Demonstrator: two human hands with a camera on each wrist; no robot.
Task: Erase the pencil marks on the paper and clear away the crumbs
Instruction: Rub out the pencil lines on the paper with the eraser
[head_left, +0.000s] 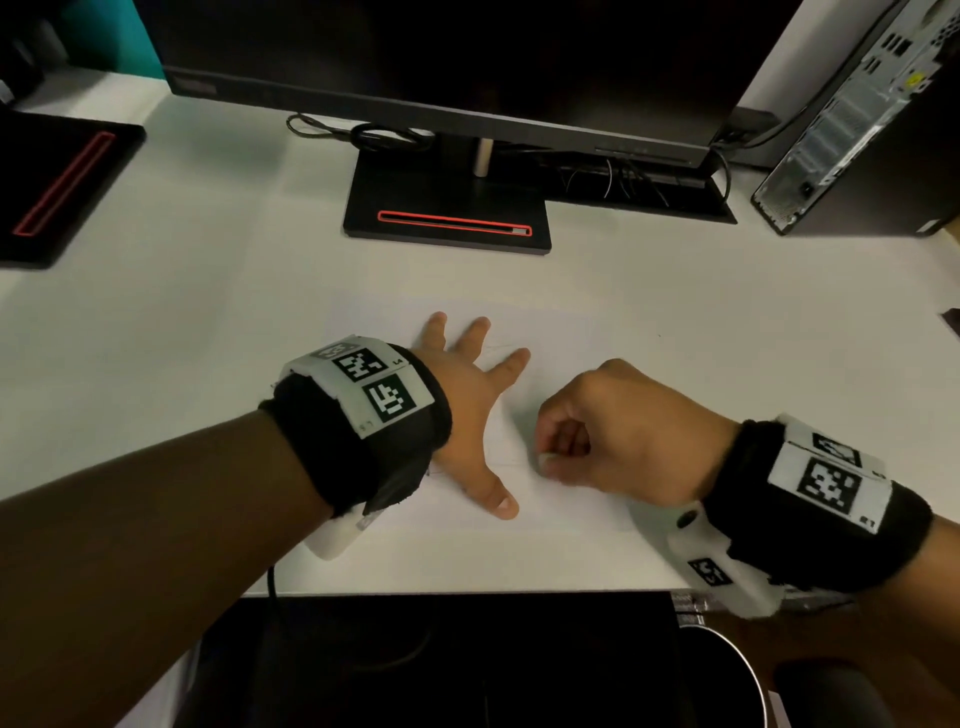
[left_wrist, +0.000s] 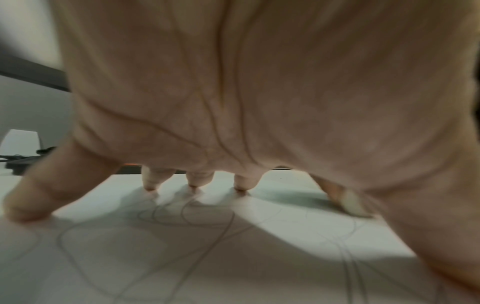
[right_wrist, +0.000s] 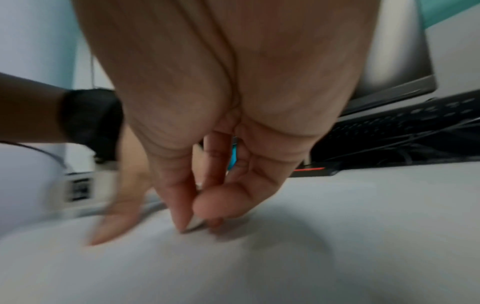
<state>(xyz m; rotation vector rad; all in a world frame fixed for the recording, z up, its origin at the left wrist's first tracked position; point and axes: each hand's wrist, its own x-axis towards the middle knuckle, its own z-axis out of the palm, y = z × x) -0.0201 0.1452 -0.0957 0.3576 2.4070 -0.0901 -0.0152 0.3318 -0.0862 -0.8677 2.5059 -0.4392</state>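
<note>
A white sheet of paper (head_left: 582, 358) lies on the white desk (head_left: 182, 322) in front of me. My left hand (head_left: 470, 400) presses flat on the sheet with its fingers spread. In the left wrist view its fingertips (left_wrist: 193, 183) touch the paper among looping grey pencil marks (left_wrist: 182, 224). Just to its right, my right hand (head_left: 597, 431) is curled and pinches a small white eraser (head_left: 545, 458) whose tip is down on the paper. The right wrist view shows the eraser (right_wrist: 195, 223) between thumb and fingers, blurred. No crumbs are visible.
A monitor on a black stand (head_left: 447, 208) with a red slot rises behind the paper. A second black stand (head_left: 57, 182) sits far left and a computer tower (head_left: 857, 130) far right. Cables (head_left: 363, 135) and a keyboard (right_wrist: 402, 123) lie at the back. The desk's front edge (head_left: 467, 592) is close.
</note>
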